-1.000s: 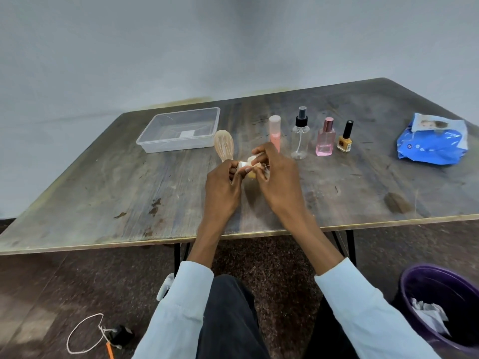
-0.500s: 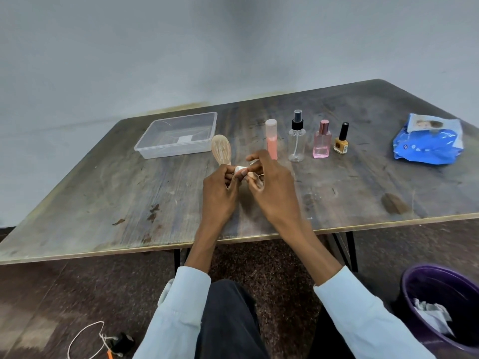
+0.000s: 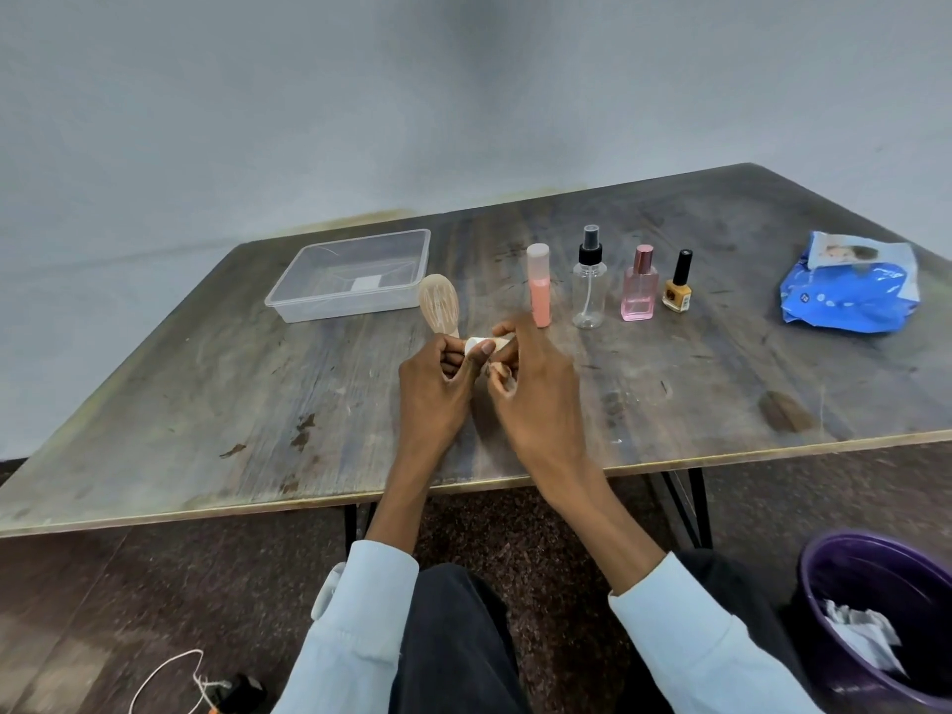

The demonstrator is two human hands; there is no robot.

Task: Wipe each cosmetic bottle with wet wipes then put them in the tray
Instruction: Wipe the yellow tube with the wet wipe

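My left hand (image 3: pixel 432 399) and my right hand (image 3: pixel 536 404) meet above the middle of the table, both pinching a small pale bottle with a white cap (image 3: pixel 481 346). Fingers hide most of it, and I cannot tell whether a wipe is wrapped on it. Behind the hands stand a pink tube (image 3: pixel 538 293), a clear spray bottle (image 3: pixel 589 298), a pink perfume bottle (image 3: pixel 640 296) and a yellow nail polish (image 3: pixel 678 293) in a row. The clear plastic tray (image 3: pixel 288 307) sits at the back left with no bottles in it.
A wooden brush (image 3: pixel 439 304) lies just behind my left hand, close to the tray. A blue wet-wipes pack (image 3: pixel 850 296) lies at the far right of the table. A purple bin (image 3: pixel 824 574) with used wipes stands on the floor at the right.
Both hands stay together at the same spot over the table; the fingers have shifted slightly around the small bottle. The other bottles and the tray have not moved.
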